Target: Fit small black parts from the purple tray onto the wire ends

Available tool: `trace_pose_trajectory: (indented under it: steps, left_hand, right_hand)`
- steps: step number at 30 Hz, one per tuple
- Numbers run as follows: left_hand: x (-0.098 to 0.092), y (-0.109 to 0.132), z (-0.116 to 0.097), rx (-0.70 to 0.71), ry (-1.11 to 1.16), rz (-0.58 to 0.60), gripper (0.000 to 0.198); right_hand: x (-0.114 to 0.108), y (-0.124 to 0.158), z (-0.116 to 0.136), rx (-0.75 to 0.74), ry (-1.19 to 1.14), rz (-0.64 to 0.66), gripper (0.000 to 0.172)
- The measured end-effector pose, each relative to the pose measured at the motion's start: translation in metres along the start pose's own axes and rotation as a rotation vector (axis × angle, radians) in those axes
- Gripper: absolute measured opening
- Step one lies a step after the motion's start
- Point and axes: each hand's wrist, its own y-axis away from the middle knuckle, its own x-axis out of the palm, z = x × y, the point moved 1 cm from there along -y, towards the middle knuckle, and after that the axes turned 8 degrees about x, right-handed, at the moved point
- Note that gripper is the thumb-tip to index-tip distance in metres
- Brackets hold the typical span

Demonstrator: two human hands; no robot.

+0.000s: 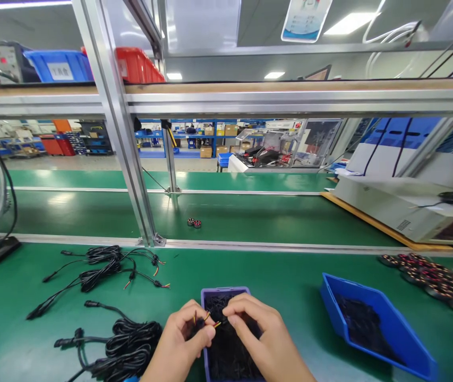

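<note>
My left hand (184, 337) pinches the end of a black cable, with red and yellow wire tips (210, 320) sticking out past the fingers. My right hand (256, 331) is closed on something small and black right beside those tips; what it is cannot be made out. Both hands hover over a small purple tray (223, 292) filled with short black pieces. A coiled black cable bundle (125, 347) lies just left of my left hand.
Several more coiled black cables (102, 268) lie at the left on the green mat. A blue bin (373, 323) with black parts sits at the right, dark round parts (437, 278) beyond it. Two small round parts (194, 223) rest on the conveyor belt. An aluminium post (130, 175) stands ahead.
</note>
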Motion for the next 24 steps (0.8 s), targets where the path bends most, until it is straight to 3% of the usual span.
trace_pose_trajectory:
  steps: [8,13,24]
  left_hand:
    - [-0.0033,-0.0014,0.0032,0.01,0.021,0.053,0.041]
    - [-0.0017,-0.001,0.003,0.058,0.007,0.009,0.043]
    - [-0.0075,-0.0024,0.0083,0.064,-0.039,0.073,0.036]
  right_hand:
    - [0.0038,0.0026,-0.0079,-0.105,0.062,0.002,0.019]
    - [0.0051,0.0031,-0.0079,-0.159,0.094,0.001,0.02]
    - [0.007,0.003,-0.0013,-0.131,0.086,0.033,0.022]
